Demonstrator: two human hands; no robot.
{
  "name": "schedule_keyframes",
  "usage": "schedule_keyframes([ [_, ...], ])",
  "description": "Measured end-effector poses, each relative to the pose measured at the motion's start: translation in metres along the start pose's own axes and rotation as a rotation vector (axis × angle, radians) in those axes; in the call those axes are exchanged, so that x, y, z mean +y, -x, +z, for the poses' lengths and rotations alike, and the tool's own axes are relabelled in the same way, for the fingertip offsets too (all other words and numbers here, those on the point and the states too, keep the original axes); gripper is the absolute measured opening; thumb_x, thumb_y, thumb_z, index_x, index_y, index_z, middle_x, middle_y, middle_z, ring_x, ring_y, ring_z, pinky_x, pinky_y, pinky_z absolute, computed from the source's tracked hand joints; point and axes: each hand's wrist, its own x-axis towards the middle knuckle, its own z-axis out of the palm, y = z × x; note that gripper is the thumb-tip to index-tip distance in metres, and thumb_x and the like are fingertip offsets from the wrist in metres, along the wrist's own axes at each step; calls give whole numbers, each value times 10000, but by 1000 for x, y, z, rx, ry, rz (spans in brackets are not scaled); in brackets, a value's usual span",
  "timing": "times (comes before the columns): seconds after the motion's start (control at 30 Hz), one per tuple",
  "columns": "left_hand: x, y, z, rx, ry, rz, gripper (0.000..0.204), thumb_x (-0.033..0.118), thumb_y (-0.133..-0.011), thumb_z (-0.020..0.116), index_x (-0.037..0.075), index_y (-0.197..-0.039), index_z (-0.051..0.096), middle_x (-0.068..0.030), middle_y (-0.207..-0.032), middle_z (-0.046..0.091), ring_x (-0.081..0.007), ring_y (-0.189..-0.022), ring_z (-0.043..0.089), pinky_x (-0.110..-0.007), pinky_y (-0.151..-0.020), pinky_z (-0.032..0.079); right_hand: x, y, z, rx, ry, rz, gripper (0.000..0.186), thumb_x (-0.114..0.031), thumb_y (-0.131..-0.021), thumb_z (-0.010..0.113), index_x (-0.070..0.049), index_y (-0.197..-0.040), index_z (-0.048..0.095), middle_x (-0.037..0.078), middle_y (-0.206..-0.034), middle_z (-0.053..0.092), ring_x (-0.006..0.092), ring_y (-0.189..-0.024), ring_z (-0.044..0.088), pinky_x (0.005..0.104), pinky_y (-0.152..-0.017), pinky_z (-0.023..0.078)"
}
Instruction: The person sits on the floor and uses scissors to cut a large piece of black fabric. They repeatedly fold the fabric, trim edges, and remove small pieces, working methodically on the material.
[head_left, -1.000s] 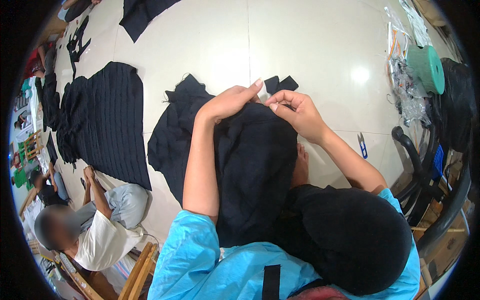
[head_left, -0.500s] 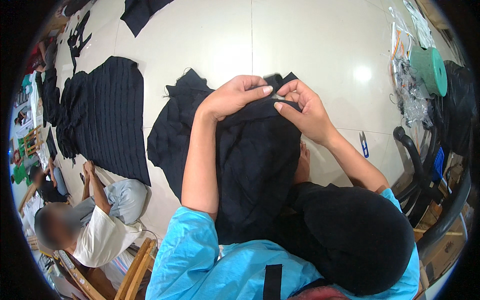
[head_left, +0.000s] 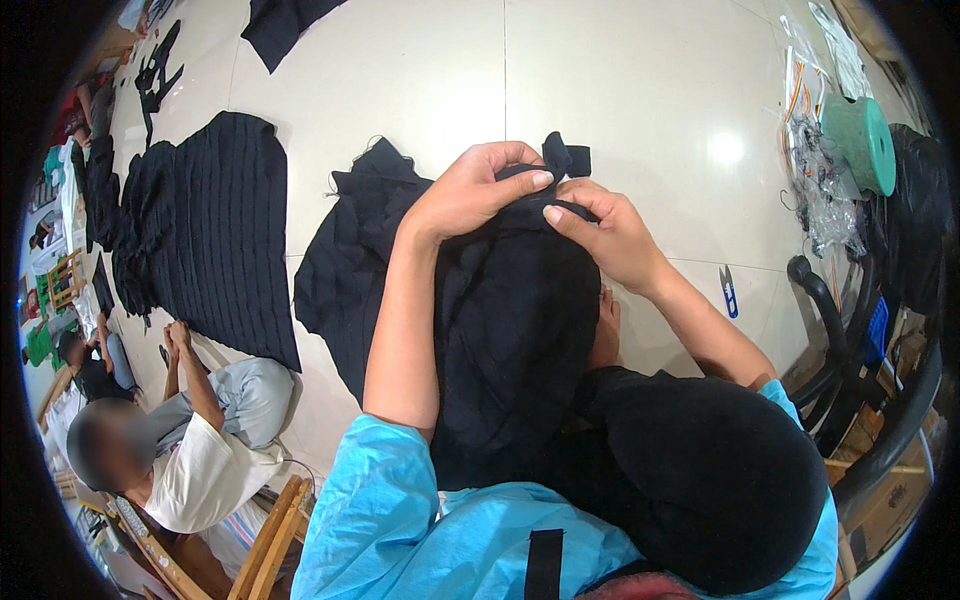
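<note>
Black cloth lies over my lap and spreads onto the tiled floor to the left, where its cut edge is frayed. My left hand pinches the upper edge of this cloth between thumb and fingers. Close beside it, my right hand grips the same edge, thumb on top and fingers folded beneath. A short black fabric strip sticks up past the fingertips of both hands. What lies under the folded edge is hidden.
Blue-handled thread snips lie on the floor to the right. Beyond them are a green spool, clear plastic bags and a black chair base. Left, a seated person is near a striped black cloth.
The cloth edge between my hands is now more bunched. The strip beyond my fingertips has shifted and stands up more. My right fingers have curled further under the edge.
</note>
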Motion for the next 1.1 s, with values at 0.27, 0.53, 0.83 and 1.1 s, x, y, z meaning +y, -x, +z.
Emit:
schedule_keyframes([
  [0.27, -3, -8, 16, 186, -14, -48, 305, 273, -1013, 743, -27, -1070, 742, -67, -947, 738, -146, -923, 641, -329, -886, 521, -3, 8, 8, 33, -370, 234, 190, -207, -1093, 666, -27, -1072, 723, -36, -939, 703, 34, -830, 613, 227, -769, 517],
  [0.53, 11, -6, 19, 178, -2, -68, 294, 287, -1017, 739, 5, -1097, 723, -36, -974, 714, -123, -932, 619, -315, -911, 501, -12, 3, 4, 63, -478, 248, 121, -161, -1065, 679, -41, -1081, 687, -14, -991, 692, 43, -911, 612, 236, -827, 498],
  [0.83, 10, -6, 20, 137, -27, -33, 259, 289, -1008, 746, 33, -1049, 736, -34, -946, 708, -125, -911, 617, -319, -896, 502, -3, -2, 3, 70, -592, 234, 70, -138, -1037, 657, -68, -1041, 664, -18, -1003, 658, 56, -948, 582, 244, -885, 462],
  [1.1, 4, -7, 20, 145, -54, -29, 250, 289, -1010, 742, 40, -1034, 741, -20, -922, 705, -116, -882, 607, -304, -858, 496, -3, -1, -1, 105, -624, 320, 110, -163, -1025, 638, -79, -960, 666, -18, -992, 625, 97, -1011, 549, 291, -981, 413],
])
